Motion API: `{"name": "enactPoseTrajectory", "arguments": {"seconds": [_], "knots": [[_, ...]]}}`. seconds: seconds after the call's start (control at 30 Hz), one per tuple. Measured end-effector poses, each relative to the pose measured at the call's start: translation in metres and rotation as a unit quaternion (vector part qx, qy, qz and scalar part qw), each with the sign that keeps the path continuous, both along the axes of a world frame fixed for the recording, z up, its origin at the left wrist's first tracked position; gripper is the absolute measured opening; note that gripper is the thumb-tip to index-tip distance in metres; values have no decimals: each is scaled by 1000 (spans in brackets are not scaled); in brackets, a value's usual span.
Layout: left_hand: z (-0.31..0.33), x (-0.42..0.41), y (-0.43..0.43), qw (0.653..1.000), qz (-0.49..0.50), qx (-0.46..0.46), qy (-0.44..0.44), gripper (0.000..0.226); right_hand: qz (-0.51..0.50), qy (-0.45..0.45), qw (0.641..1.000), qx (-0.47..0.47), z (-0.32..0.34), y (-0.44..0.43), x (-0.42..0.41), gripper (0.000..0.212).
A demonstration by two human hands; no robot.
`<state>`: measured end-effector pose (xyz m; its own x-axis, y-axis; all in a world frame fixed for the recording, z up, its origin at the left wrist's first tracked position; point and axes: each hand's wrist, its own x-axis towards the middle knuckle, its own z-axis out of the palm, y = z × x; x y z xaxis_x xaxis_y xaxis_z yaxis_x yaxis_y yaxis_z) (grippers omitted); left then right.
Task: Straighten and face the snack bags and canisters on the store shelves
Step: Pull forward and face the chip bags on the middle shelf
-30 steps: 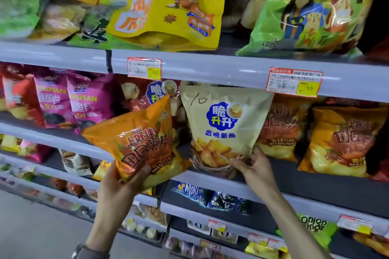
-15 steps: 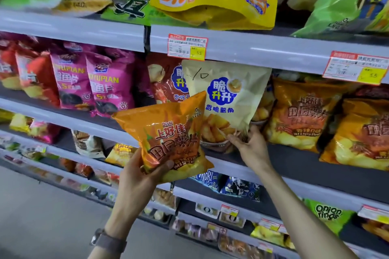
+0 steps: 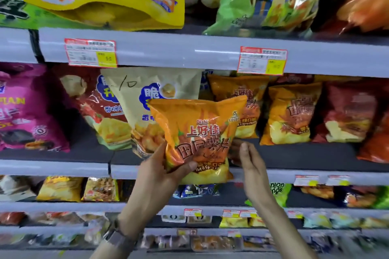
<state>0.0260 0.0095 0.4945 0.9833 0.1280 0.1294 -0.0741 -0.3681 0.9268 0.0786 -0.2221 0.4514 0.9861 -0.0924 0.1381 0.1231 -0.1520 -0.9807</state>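
Orange Oishi chip bag [image 3: 200, 132], left hand [image 3: 157, 174] fingers clamped low, right hand [image 3: 252, 172] fingers apart alongside: seat upright, label outward, beside matching bags [image 3: 292, 113].

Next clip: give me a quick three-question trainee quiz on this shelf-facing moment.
1. True or false: the left hand grips the orange chip bag by a lower corner.
2. What is handwritten on the beige bag behind it? A) 10 B) 25 C) 50
3. On which side of the held bag do the matching orange bags stand on the shelf?
Key: 1 true; 2 A; 3 the person's right.
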Motion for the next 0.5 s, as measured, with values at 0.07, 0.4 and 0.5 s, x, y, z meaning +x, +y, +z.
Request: {"name": "enactPoseTrajectory", "arguments": {"seconds": [0.07,0.4,0.5], "knots": [[-1,18,-17,1000,-15,2,-7,45,6,12,1000,-3,2,-14,1,59],[-21,86,-99,999,-38,24,-9,49,100,12,984,-144,8,-86,32,49],[-33,91,-109,1000,-25,13,6,60,121,-9,973,-197,2,-103,47,66]]}}
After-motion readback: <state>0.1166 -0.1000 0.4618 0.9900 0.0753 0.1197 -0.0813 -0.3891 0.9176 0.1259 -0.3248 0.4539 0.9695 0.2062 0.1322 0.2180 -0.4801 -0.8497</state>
